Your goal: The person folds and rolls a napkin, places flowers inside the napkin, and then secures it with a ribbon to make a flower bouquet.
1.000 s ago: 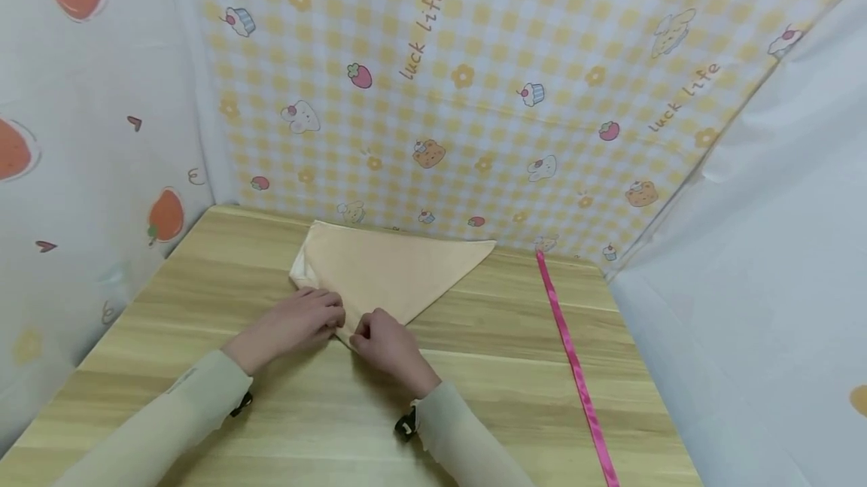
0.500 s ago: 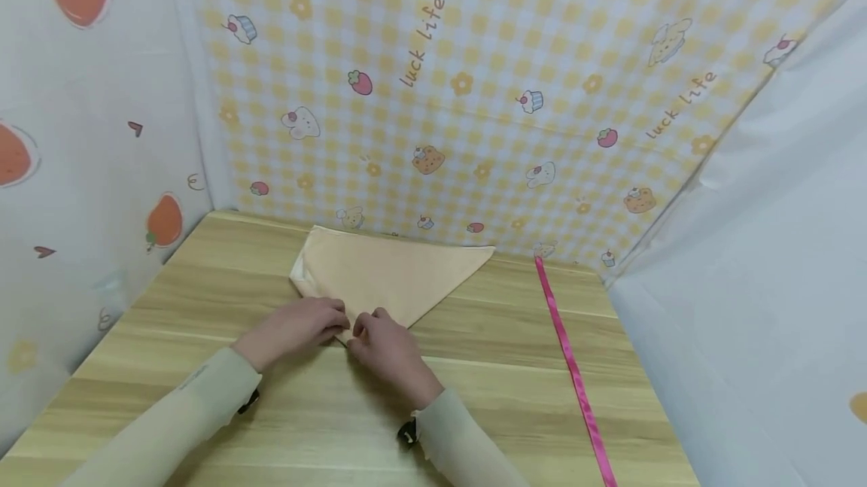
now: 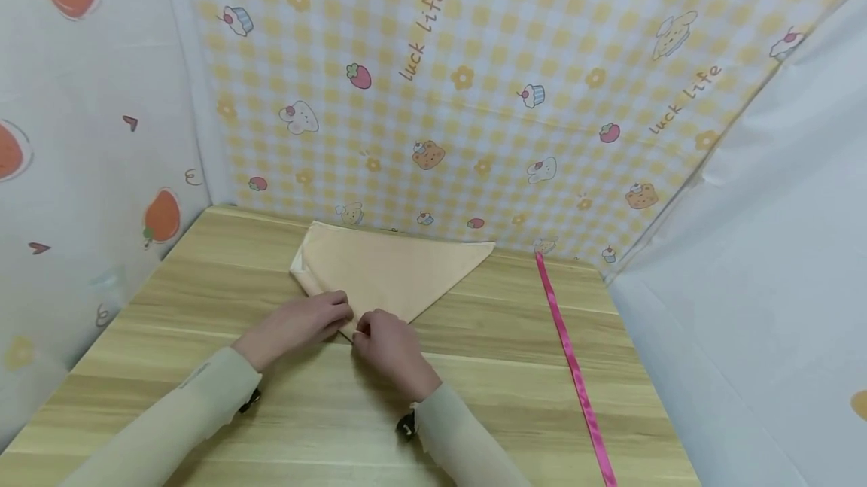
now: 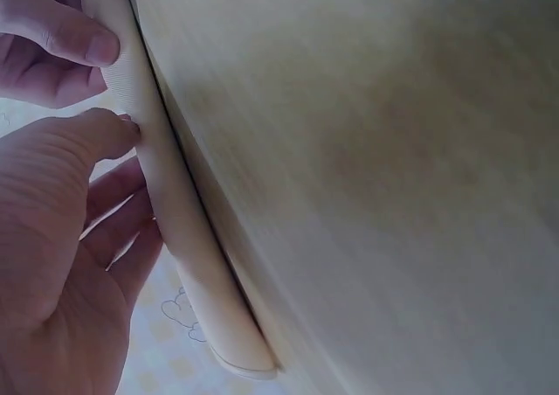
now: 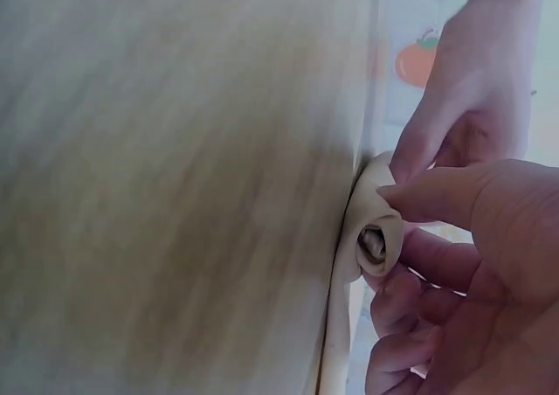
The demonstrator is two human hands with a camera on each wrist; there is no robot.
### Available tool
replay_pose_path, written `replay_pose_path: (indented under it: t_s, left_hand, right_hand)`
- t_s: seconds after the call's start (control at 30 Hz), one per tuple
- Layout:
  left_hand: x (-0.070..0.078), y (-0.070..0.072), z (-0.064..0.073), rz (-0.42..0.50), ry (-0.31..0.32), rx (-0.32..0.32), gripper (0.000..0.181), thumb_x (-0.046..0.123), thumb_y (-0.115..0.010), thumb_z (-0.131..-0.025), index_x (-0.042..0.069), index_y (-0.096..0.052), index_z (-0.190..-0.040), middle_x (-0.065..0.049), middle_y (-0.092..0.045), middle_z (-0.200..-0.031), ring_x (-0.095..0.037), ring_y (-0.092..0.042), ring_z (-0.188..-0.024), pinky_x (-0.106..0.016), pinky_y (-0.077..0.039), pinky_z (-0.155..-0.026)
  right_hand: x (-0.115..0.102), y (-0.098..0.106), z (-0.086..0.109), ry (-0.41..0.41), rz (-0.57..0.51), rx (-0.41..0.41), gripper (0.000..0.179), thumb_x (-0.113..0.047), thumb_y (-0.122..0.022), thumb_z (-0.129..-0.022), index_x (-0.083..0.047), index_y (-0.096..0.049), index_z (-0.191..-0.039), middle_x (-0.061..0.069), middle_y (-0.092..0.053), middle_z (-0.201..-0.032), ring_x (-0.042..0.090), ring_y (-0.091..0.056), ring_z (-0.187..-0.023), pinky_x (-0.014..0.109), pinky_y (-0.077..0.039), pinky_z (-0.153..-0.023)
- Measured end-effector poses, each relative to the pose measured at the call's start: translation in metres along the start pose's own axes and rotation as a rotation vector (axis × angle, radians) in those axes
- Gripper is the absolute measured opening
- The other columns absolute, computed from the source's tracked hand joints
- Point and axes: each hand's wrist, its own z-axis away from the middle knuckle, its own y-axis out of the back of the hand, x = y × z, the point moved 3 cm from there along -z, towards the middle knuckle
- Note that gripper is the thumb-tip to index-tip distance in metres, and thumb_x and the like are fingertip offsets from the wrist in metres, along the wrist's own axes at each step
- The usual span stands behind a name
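A peach cloth (image 3: 393,269), folded to a rough triangle, lies at the back of the wooden table, its lower left edge turned into a roll (image 4: 188,238). My left hand (image 3: 298,329) holds this roll, the thumb on its near side and the fingers behind. Close beside it, my right hand (image 3: 393,351) pinches the roll near its right end, thumb on top and fingers curled beneath. In the right wrist view the roll's open end (image 5: 376,245) shows something greyish inside, mostly hidden by the cloth. A whitish corner (image 3: 298,261) shows at the cloth's left.
A long pink ribbon (image 3: 569,359) runs down the right side of the wooden table (image 3: 474,427). Behind the table hangs a yellow checked sheet (image 3: 460,118); pale sheets close off the left and right sides.
My left hand has shifted slightly right, closer to my right hand. The rolled edge has turned a little farther up the cloth. The ribbon stays put.
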Motion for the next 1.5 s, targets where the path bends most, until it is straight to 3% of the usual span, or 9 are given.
replay_pose_path:
  t_s: [0.17, 0.43, 0.6, 0.67, 0.83, 0.97, 1.1, 1.27, 1.5]
  left_hand:
    - [0.001, 0.003, 0.001, -0.026, -0.033, 0.017, 0.018, 0.001, -0.083, -0.09, 0.014, -0.075, -0.1, 0.002, -0.064, -0.097, -0.012, -0.058, -0.083, -0.03, -0.054, -0.074]
    - [0.001, 0.004, 0.0, 0.022, -0.009, 0.0, 0.019, -0.001, -0.081, -0.091, 0.015, -0.075, -0.099, 0.004, -0.06, -0.092, -0.008, -0.051, -0.081, -0.024, -0.052, -0.071]
    - [-0.001, -0.004, -0.01, -0.034, 0.024, -0.066, 0.009, 0.009, -0.077, -0.099, 0.018, -0.074, -0.098, 0.009, -0.055, -0.088, -0.007, -0.049, -0.079, -0.022, -0.049, -0.072]
    - [-0.003, -0.008, -0.014, -0.06, 0.03, -0.08, 0.009, 0.01, -0.076, -0.1, 0.018, -0.074, -0.096, 0.009, -0.054, -0.086, -0.007, -0.048, -0.078, -0.021, -0.047, -0.07]
    - [-0.005, -0.009, -0.02, -0.094, 0.015, -0.107, 0.011, 0.009, -0.077, -0.098, 0.017, -0.076, -0.092, 0.008, -0.052, -0.081, -0.007, -0.045, -0.072, -0.02, -0.045, -0.066]
    - [-0.006, -0.006, -0.022, -0.069, 0.02, -0.133, 0.007, 0.009, -0.079, -0.097, 0.015, -0.08, -0.096, 0.007, -0.057, -0.083, -0.008, -0.053, -0.074, -0.023, -0.05, -0.068]
    - [-0.007, -0.004, -0.023, -0.055, 0.027, -0.143, 0.005, 0.01, -0.079, -0.097, 0.015, -0.079, -0.098, 0.005, -0.061, -0.087, -0.01, -0.059, -0.077, -0.026, -0.054, -0.071]
    - [-0.006, -0.004, -0.018, -0.103, -0.001, -0.103, 0.009, 0.011, -0.078, -0.099, 0.015, -0.07, -0.098, 0.005, -0.058, -0.088, -0.01, -0.054, -0.076, -0.024, -0.051, -0.068]
    - [-0.005, -0.003, -0.013, -0.227, -0.048, -0.018, 0.014, 0.01, -0.081, -0.094, 0.017, -0.069, -0.097, 0.004, -0.059, -0.09, -0.014, -0.057, -0.083, -0.03, -0.05, -0.071]
  right_hand:
    - [0.008, -0.001, -0.002, -0.019, -0.094, -0.032, 0.01, -0.025, -0.068, -0.102, -0.018, -0.075, -0.098, -0.01, -0.066, -0.082, 0.007, -0.055, -0.065, 0.025, -0.045, -0.06]
    - [0.016, -0.001, -0.003, -0.031, -0.125, -0.048, 0.012, -0.027, -0.067, -0.102, -0.017, -0.073, -0.104, -0.008, -0.068, -0.085, 0.008, -0.056, -0.068, 0.026, -0.045, -0.061]
    - [0.02, 0.001, -0.003, -0.047, -0.139, -0.039, 0.029, -0.026, -0.065, -0.103, -0.021, -0.064, -0.132, -0.004, -0.069, -0.088, 0.01, -0.055, -0.063, 0.028, -0.043, -0.056]
    - [0.019, 0.002, -0.003, -0.044, -0.118, -0.04, 0.031, -0.026, -0.063, -0.105, -0.022, -0.062, -0.136, -0.003, -0.068, -0.085, 0.012, -0.053, -0.059, 0.028, -0.041, -0.053]
    - [0.013, 0.005, -0.001, -0.026, 0.004, -0.021, 0.021, -0.027, -0.065, -0.104, -0.02, -0.07, -0.123, -0.003, -0.064, -0.083, 0.013, -0.047, -0.059, 0.028, -0.038, -0.051]
    - [0.008, 0.006, 0.001, -0.037, 0.115, -0.004, 0.021, -0.032, -0.075, -0.098, -0.019, -0.072, -0.114, -0.004, -0.064, -0.09, 0.012, -0.05, -0.062, 0.029, -0.041, -0.052]
    - [0.005, 0.004, 0.002, -0.025, 0.175, 0.025, 0.012, -0.028, -0.075, -0.098, -0.018, -0.073, -0.103, -0.005, -0.065, -0.09, 0.01, -0.052, -0.064, 0.028, -0.042, -0.055]
    - [0.008, 0.001, 0.001, -0.015, 0.139, 0.024, 0.009, -0.025, -0.071, -0.103, -0.017, -0.071, -0.097, -0.006, -0.066, -0.085, 0.008, -0.053, -0.063, 0.026, -0.042, -0.056]
    - [0.015, 0.007, 0.0, -0.089, -0.022, -0.053, 0.014, -0.027, -0.067, -0.107, -0.018, -0.067, -0.096, -0.006, -0.062, -0.078, 0.01, -0.053, -0.06, 0.027, -0.042, -0.054]
